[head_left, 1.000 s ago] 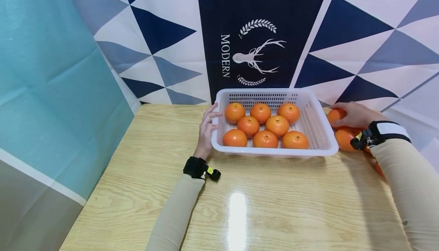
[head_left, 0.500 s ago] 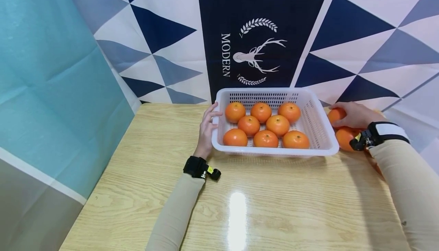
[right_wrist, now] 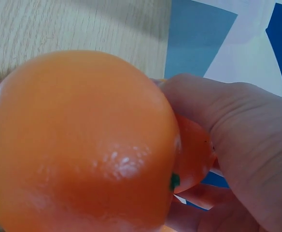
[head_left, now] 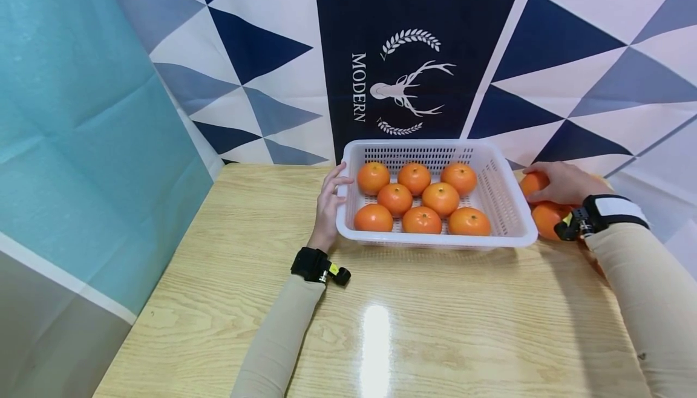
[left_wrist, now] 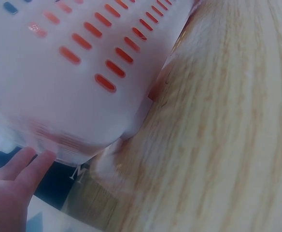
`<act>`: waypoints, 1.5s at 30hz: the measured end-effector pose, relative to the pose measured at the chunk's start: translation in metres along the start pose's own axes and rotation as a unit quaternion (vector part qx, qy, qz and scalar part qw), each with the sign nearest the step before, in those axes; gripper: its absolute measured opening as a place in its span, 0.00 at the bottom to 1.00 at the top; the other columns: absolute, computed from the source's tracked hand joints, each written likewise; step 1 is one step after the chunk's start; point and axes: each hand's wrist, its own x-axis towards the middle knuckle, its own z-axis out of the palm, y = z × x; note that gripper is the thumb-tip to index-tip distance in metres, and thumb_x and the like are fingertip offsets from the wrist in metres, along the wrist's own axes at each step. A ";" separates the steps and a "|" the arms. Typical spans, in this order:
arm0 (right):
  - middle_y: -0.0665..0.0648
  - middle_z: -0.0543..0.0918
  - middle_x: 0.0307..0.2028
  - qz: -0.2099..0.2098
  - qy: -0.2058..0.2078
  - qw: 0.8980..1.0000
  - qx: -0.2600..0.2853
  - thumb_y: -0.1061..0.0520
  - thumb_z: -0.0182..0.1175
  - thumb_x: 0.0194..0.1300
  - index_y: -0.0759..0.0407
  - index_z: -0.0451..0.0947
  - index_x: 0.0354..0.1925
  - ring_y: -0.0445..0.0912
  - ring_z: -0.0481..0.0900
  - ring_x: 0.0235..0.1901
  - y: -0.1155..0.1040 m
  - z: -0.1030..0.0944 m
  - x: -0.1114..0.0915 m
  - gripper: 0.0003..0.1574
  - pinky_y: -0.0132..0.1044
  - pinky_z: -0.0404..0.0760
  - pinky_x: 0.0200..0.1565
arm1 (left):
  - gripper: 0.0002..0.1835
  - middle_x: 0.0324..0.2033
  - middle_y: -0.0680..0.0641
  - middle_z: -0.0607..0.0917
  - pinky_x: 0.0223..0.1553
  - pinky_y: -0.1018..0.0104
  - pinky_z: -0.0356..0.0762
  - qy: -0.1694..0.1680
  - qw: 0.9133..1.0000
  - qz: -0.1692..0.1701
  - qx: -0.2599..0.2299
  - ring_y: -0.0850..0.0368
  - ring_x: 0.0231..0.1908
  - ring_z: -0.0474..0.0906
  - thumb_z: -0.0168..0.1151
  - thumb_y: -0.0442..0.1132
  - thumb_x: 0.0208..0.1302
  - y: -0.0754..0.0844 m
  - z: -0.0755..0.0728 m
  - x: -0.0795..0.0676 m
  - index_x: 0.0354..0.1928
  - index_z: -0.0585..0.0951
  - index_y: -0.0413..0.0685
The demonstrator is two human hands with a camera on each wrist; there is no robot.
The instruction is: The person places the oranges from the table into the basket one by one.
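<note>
A white perforated plastic basket (head_left: pixel 435 239) stands on the table with several oranges (head_left: pixel 440 199) lying in it. My left hand (head_left: pixel 328 210) is at its left end; the fingers reach over the rim, fairly straight, and touch it. In the left wrist view two fingertips (left_wrist: pixel 45 157) meet the basket wall (left_wrist: pixel 59 96). To the right of the basket, my right hand (head_left: pixel 563 181) grips an orange (head_left: pixel 533 185) between thumb and fingers, still down among other oranges. A nearer orange (right_wrist: pixel 83 145) hides much of the held orange (right_wrist: pixel 194 154) in the right wrist view.
More oranges (head_left: pixel 550 221) lie right of the basket, partly under my right wrist and sleeve. A patterned cloth (head_left: pixel 403 41) hangs behind the table, and a teal cloth (head_left: pixel 98 114) hangs at the left. The wooden table (head_left: pixel 446 319) reflects a bright light.
Almost nothing differs. Both hands stay where they were, and the right forearm shifts very slightly.
</note>
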 end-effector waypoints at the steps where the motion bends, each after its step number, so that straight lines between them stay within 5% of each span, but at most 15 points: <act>1: 0.85 0.77 0.61 0.000 0.001 1.000 0.000 0.40 0.77 0.69 0.72 0.69 0.75 0.74 0.74 0.53 0.000 0.000 0.000 0.54 0.73 0.79 0.58 | 0.23 0.84 0.64 0.71 0.89 0.41 0.59 0.000 1.000 0.001 0.000 0.61 0.89 0.58 0.51 0.36 0.68 0.000 0.000 0.000 0.59 0.89 0.55; 20: 0.82 0.76 0.63 0.020 0.034 0.999 -0.003 0.43 0.74 0.72 0.67 0.66 0.77 0.76 0.69 0.57 -0.007 -0.028 -0.013 0.50 0.77 0.74 0.58 | 0.25 0.85 0.63 0.71 0.88 0.42 0.60 0.004 1.000 0.001 0.011 0.59 0.88 0.59 0.50 0.34 0.65 0.009 0.001 -0.002 0.59 0.88 0.53; 28: 0.80 0.79 0.58 -0.006 0.054 0.998 -0.037 0.46 0.72 0.72 0.69 0.69 0.76 0.73 0.74 0.54 -0.019 -0.051 -0.023 0.46 0.74 0.77 0.56 | 0.23 0.84 0.64 0.71 0.87 0.38 0.61 0.019 1.000 -0.011 0.011 0.59 0.88 0.59 0.50 0.36 0.67 0.013 0.002 -0.004 0.58 0.88 0.54; 32: 0.79 0.80 0.57 -0.015 0.056 0.997 -0.040 0.48 0.72 0.72 0.70 0.69 0.75 0.71 0.76 0.52 -0.023 -0.063 -0.025 0.45 0.72 0.79 0.55 | 0.23 0.85 0.56 0.72 0.87 0.38 0.60 0.028 0.999 -0.009 0.012 0.53 0.89 0.59 0.50 0.36 0.65 0.020 0.004 -0.006 0.57 0.88 0.50; 37: 0.83 0.77 0.61 -0.005 0.063 0.998 -0.029 0.52 0.71 0.71 0.70 0.68 0.76 0.73 0.74 0.54 -0.023 -0.076 -0.028 0.44 0.70 0.80 0.54 | 0.23 0.85 0.52 0.72 0.87 0.35 0.61 0.031 0.999 -0.001 0.018 0.49 0.88 0.60 0.50 0.35 0.64 0.017 0.004 -0.005 0.57 0.88 0.49; 45: 0.83 0.76 0.61 -0.001 0.059 0.998 -0.023 0.51 0.71 0.71 0.70 0.66 0.77 0.73 0.73 0.54 -0.022 -0.082 -0.029 0.46 0.66 0.80 0.52 | 0.23 0.85 0.59 0.71 0.87 0.36 0.62 0.011 1.000 0.002 -0.009 0.54 0.89 0.58 0.52 0.34 0.67 -0.002 -0.002 0.000 0.58 0.89 0.54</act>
